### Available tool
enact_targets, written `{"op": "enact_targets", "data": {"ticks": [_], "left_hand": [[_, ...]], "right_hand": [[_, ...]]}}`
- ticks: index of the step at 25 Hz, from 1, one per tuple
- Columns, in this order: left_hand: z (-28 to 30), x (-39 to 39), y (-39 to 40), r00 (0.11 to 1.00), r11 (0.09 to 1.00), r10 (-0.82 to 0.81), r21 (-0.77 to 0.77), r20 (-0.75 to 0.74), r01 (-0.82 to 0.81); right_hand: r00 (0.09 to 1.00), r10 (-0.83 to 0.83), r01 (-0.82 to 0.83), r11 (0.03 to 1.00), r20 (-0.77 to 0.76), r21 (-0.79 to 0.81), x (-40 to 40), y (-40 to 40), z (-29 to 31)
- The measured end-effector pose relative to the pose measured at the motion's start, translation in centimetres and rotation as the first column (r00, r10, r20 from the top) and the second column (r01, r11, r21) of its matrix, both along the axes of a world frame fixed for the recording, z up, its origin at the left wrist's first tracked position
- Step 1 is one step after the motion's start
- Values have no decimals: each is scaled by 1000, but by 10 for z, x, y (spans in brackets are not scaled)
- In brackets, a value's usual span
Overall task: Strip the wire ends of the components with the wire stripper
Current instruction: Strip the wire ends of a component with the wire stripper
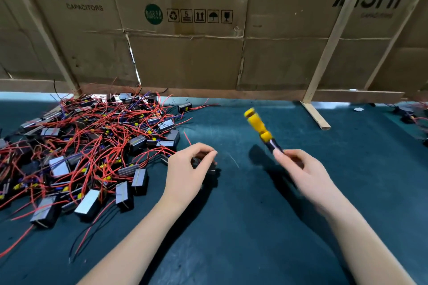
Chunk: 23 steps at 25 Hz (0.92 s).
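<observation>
Right hand grips the dark handle of a yellow-headed wire stripper, raised and blurred above the dark green mat. Left hand curls its fingers around a small black component on the mat, a red wire rising behind it. A pile of components with red wires lies just left. Cardboard wall behind.
</observation>
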<state>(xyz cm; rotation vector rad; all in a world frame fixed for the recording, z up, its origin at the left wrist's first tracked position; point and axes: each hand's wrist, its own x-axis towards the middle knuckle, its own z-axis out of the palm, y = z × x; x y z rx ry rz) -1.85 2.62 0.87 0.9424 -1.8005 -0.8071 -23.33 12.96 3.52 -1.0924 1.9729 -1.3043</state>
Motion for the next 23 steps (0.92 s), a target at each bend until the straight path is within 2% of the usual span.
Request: {"op": "enact_targets", "data": {"ticks": [1,2,3,4,6,8,9,13,15,17,18,20,23], "left_hand": [[0,-1,-1,999,998,-18,65,-32,20],[0,-2,-2,998,992,-38,116,-58,45],[0,-2,-2,995,986,-58,153,-75,69],[-1,-3,-1,994,981,-70,177,-82,84],[-3,-5,0,994,975,-78,203,-71,91],[-3,-5,1,994,967,-90,233,-59,101],[-2,-3,-1,992,959,-115,254,-56,125],[2,9,-9,943,912,-329,275,53,303],[1,12,-11,921,902,-379,259,95,344],[-1,11,-10,935,916,-346,244,84,317],[-2,10,-10,946,923,-317,249,61,293],[-3,7,-9,961,919,-277,287,-10,268],[-3,6,-9,951,890,-301,335,-74,308]], "right_hand": [[964,74,-52,995,254,-90,1,-2,1],[872,169,-97,980,460,-175,2,-4,-2],[773,251,-127,961,583,-245,4,-6,-5],[706,308,-144,944,637,-297,7,-8,-8],[655,352,-131,924,668,-359,13,-8,-11],[659,308,-50,928,686,-369,10,-8,-12],[701,270,-10,929,660,-370,6,-8,-11],[941,71,78,906,331,-416,-7,-3,-6],[985,-30,100,899,169,-426,-11,-1,-6],[988,-154,143,910,3,-390,-13,1,-5],[966,-231,175,915,-117,-365,-14,1,-6],[851,-346,224,919,-396,-323,-16,1,-9],[645,-361,234,932,-673,-276,-21,-3,-16]]}}
